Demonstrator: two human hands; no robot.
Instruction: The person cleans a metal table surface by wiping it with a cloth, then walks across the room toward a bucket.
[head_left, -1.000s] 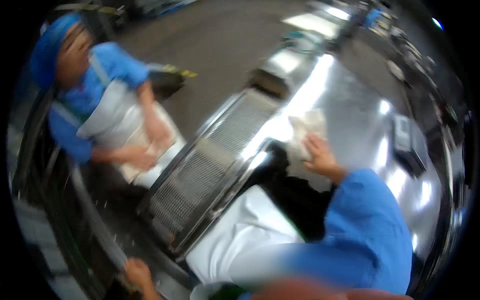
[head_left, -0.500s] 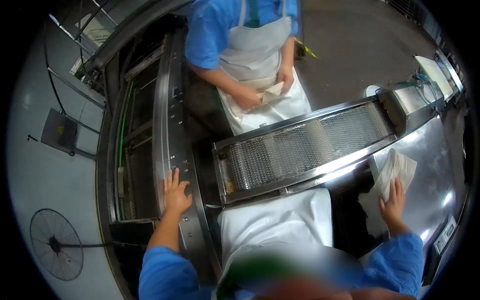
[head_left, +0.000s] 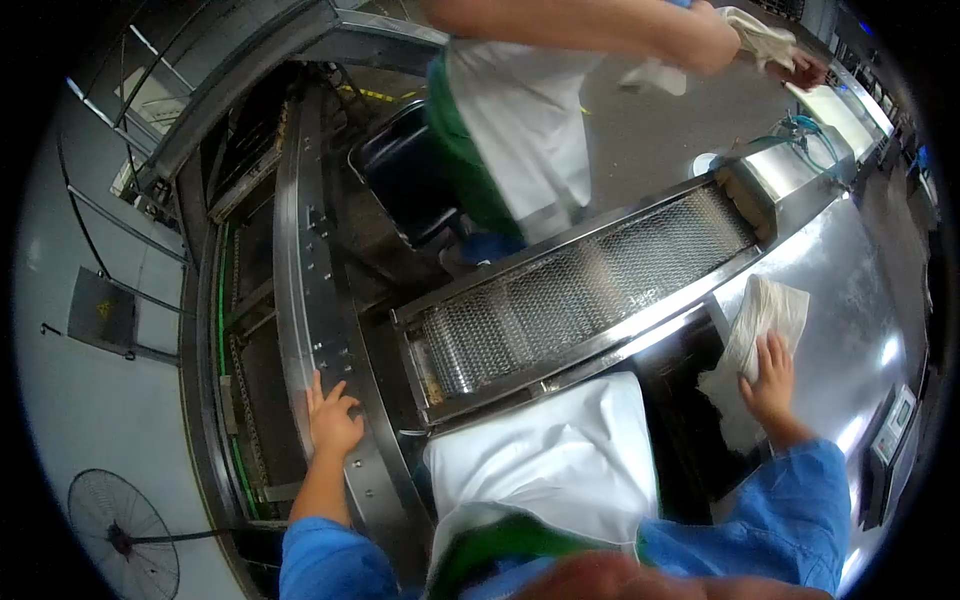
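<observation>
My left hand (head_left: 335, 418) lies on the metal rail (head_left: 325, 345) at the left, its fingers spread and nothing held. On the steel table (head_left: 850, 290) at the right, my right hand (head_left: 770, 382) rests with outstretched fingers over the lower part of a folded off-white cloth (head_left: 768, 312). The fingers touch this cloth without wrapping round it. A wire mesh conveyor belt (head_left: 580, 290) slants between my two hands. My white apron (head_left: 545, 430) covers my lap below the belt.
Across the belt a co-worker's arm (head_left: 590, 25) stretches right, with pale cloth (head_left: 755, 38) at the hands. Behind the rail stands a black seat (head_left: 405, 170). A device with a small display (head_left: 890, 430) sits right; a round fan (head_left: 122, 535) is lower left.
The co-worker has turned and leaned to the right, arms extended with the pale cloth, uncovering the black seat. My hands keep their places on the rail and the cloth while the view shifts slightly.
</observation>
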